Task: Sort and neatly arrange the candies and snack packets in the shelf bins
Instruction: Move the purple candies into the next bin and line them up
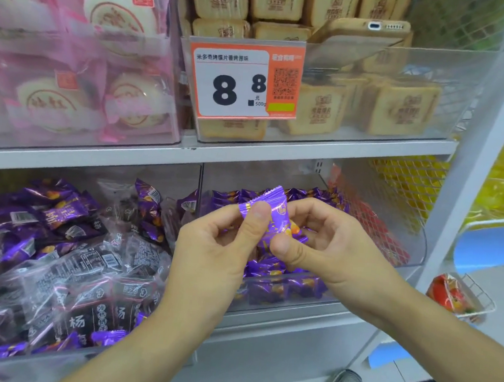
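Purple candy (272,219): held up in front of the lower right bin (414,252), pinched from both sides, its crimped top end above the fingers.
Left hand (222,248): thumb and curled fingers pinch the candy's left edge.
Right hand (328,245): thumb and curled fingers grip the candy's lower right part.
Lower right bin: clear plastic, holding more purple candies.
Lower left bin (20,362): just left of the lower right bin, piled with purple and dark clear-wrapped packets (87,274).
Price tag (244,81): above the lower right bin, on the bin of tan biscuits (399,109).
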Tool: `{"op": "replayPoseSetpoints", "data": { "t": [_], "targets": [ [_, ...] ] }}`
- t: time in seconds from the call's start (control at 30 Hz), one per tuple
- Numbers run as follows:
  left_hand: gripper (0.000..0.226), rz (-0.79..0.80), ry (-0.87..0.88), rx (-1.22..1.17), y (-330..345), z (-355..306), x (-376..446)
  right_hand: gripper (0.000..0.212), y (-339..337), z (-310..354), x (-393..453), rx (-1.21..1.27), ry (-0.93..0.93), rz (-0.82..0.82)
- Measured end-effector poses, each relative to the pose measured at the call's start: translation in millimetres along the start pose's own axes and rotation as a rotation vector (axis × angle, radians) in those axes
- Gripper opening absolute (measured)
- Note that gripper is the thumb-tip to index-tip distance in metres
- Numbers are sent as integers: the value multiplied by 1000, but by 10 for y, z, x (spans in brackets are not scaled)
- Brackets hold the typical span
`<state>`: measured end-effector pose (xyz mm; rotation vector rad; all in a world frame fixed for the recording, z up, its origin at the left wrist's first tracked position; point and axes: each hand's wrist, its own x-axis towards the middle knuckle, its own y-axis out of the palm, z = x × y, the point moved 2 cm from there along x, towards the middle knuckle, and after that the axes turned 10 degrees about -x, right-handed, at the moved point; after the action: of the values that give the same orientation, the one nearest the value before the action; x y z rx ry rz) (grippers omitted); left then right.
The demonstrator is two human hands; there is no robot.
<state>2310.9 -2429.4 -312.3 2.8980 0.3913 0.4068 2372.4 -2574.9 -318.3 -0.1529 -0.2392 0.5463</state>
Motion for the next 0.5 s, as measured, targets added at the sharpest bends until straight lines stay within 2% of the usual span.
{"op": "replayPoseSetpoints", "data": {
  "t": [0.07,0.17,0.27,0.33,0.4,0.5],
  "targets": [
    [35,9,-19,9,15,39,5,47,-45,17,4,3,2,24],
    [29,31,48,87,24,120,29,42,-192,34,64,-154,-63,51],
    [27,139,161,414,37,247,57,38,-422,48,136,-368,-96,113],
    [30,211,138,546,70,344,57,37,-619,42,215,-501,-103,129],
    [44,266,120,708,96,461,47,37,-862,-4,373,-688,-101,113],
    [39,377,141,938,170,560,30,44,-1253,-130,719,-1138,-120,110]
  ]
}}
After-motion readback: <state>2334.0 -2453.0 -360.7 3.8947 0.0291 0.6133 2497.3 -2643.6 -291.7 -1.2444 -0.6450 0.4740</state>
